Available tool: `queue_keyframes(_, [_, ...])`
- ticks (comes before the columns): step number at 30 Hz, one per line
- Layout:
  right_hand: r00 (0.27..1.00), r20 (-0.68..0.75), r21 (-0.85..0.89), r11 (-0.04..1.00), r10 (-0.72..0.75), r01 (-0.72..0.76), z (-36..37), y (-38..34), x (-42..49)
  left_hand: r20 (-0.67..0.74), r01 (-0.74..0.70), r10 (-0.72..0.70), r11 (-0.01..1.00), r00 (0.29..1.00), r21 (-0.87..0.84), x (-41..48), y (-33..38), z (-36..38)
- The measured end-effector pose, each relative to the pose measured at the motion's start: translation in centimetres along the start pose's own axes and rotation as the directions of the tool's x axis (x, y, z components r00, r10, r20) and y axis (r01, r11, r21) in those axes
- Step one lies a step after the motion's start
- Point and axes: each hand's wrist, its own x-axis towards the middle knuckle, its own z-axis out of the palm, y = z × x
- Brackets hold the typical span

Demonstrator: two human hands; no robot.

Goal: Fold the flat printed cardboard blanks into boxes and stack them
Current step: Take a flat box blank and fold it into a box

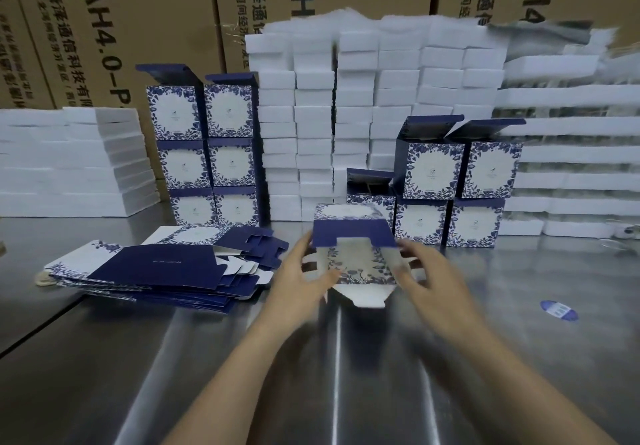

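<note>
Behind, folded boxes, white foam blocks, flat blanks left

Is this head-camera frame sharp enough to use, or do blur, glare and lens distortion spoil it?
Head view: both hands, left and right, and the half-folded box show motion blur; foam stacks smear at right; steel table streaks with glare; wide-angle bending tilts the cartons.

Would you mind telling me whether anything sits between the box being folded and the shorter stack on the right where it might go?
Nothing visible does. The half-folded box, held by the left hand and right hand, sits just in front of the single box beside the two-high stacks.
</note>
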Motion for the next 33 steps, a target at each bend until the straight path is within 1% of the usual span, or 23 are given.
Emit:
queue_keyframes(1, [0.999,-0.024,0.033,0.999,-0.032,0.033,-0.1,-0.2,0.0,-0.055,-0.058,0.063,0.994,0.996,0.09,-0.1,0.0,0.1])
queue_keyframes(3, [0.994,-0.051,0.003,0.995,-0.099,0.099,-0.6,-0.3,-0.2,-0.117,-0.141,0.174,0.959,0.978,0.246,-0.3,0.1,-0.1])
queue_keyframes(4, [0.988,-0.062,-0.043,0.989,-0.143,0.14,-0.7,-0.2,-0.2,-0.124,-0.178,0.222,0.938,0.967,0.297,-0.5,0.1,-0.2])
queue_keyframes(6, [0.973,-0.078,-0.127,0.97,-0.217,0.206,-0.9,0.0,-0.1,-0.096,-0.263,0.313,0.901,0.945,0.345,-0.6,0.2,-0.5])
queue_keyframes(8, [0.97,-0.073,-0.193,0.957,-0.233,0.215,-0.9,0.1,0.0,-0.052,-0.34,0.384,0.865,0.922,0.368,-0.5,0.1,-0.5])
queue_keyframes(11, [0.978,-0.059,-0.266,0.948,-0.199,0.177,-0.7,0.1,-0.2,-0.012,-0.365,0.407,0.832,0.913,0.418,-0.5,0.0,-0.1])
queue_keyframes(13, [0.978,-0.081,-0.274,0.948,-0.191,0.163,-0.7,0.3,-0.2,0.007,-0.366,0.409,0.81,0.913,0.458,-0.7,0.1,0.1])
queue_keyframes(15, [0.963,-0.138,-0.293,0.939,-0.23,0.182,-0.7,0.1,-0.1,0.033,-0.381,0.425,0.77,0.904,0.511,-1.0,0.4,0.3])
queue_keyframes(16, [0.952,-0.162,-0.335,0.922,-0.261,0.195,-0.8,-0.1,0.0,0.051,-0.399,0.444,0.742,0.894,0.538,-1.2,0.6,0.4])
queue_keyframes(18, [0.927,-0.181,-0.472,0.856,-0.329,0.212,-0.8,-0.6,0.1,0.102,-0.465,0.506,0.671,0.856,0.577,-1.6,1.2,0.8])
queue_keyframes(20, [0.91,-0.16,-0.549,0.8,-0.383,0.24,-0.9,-1.0,0.1,0.146,-0.543,0.581,0.602,0.801,0.586,-2.1,2.0,1.3])
queue_keyframes(22, [0.914,-0.118,-0.536,0.8,-0.387,0.27,-1.4,-1.3,0.1,0.156,-0.597,0.645,0.552,0.748,0.582,-2.2,2.5,1.5])
queue_keyframes(24, [0.937,-0.064,-0.529,0.808,-0.344,0.26,-1.9,-1.4,0.2,0.155,-0.639,0.706,0.497,0.692,0.588,-2.3,2.9,1.4])
queue_keyframes(25, [0.948,-0.03,-0.535,0.806,-0.316,0.252,-2.1,-1.4,0.2,0.143,-0.653,0.729,0.485,0.669,0.581,-2.3,3.1,1.3])
queue_keyframes(27, [0.968,0.019,-0.554,0.803,-0.251,0.219,-2.3,-1.3,0.2,0.061,-0.667,0.76,0.524,0.646,0.53,-2.5,3.5,1.2])
queue_keyframes(29, [0.987,0.018,-0.557,0.819,-0.158,0.141,-2.4,-1.0,0.1,-0.135,-0.658,0.758,0.629,0.639,0.415,-3.0,4.0,1.3])
queue_keyframes(30, [0.996,0.005,-0.528,0.845,-0.093,0.081,-2.4,-0.9,0.1,-0.261,-0.642,0.717,0.695,0.646,0.323,-3.1,4.2,1.3])
queue_keyframes(31, [1.0,-0.006,-0.476,0.879,-0.02,0.015,-2.4,-0.9,0.2,-0.38,-0.609,0.642,0.762,0.666,0.22,-3.1,4.3,1.1])
queue_keyframes(32, [0.999,-0.009,-0.406,0.913,0.05,-0.049,-2.4,-0.8,0.3,-0.466,-0.564,0.551,0.816,0.692,0.127,-3.0,4.3,0.8])
queue_keyframes(33, [0.993,-0.008,-0.326,0.939,0.115,-0.111,-2.4,-0.9,0.4,-0.509,-0.503,0.46,0.862,0.727,0.059,-2.7,4.1,0.4])
